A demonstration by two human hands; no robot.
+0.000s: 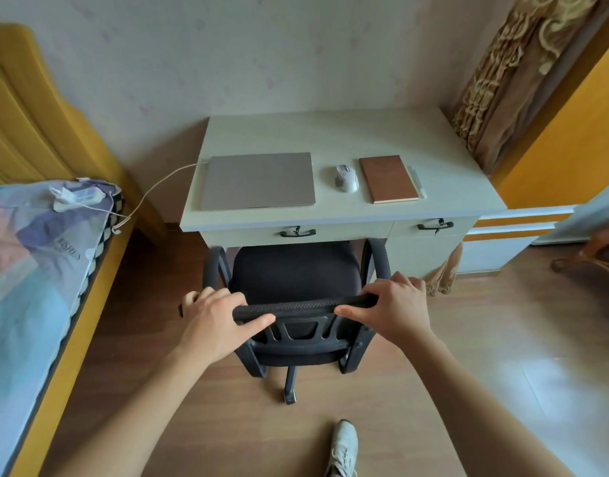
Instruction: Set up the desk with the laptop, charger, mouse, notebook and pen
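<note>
- Pale tabletop (330,132) carries a shut laptop (258,180), then mouse (346,178), notebook (388,179) and pen (417,181) to its right.
- Charger (66,198) lies on the bed (31,263), its cable (158,185) reaching the laptop.
- Black chair (296,277) stands before the drawers.
- Left hand (215,318) and right hand (394,306) each grip the chair's backrest top, fingers curled over.

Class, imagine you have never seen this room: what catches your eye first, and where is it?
Both hands, the left hand and right hand, grip the top of a black chair's backrest in the foreground. Beyond it, the pale desk holds a shut laptop at left, then a white mouse, a brown notebook and a pen to its right.
</note>
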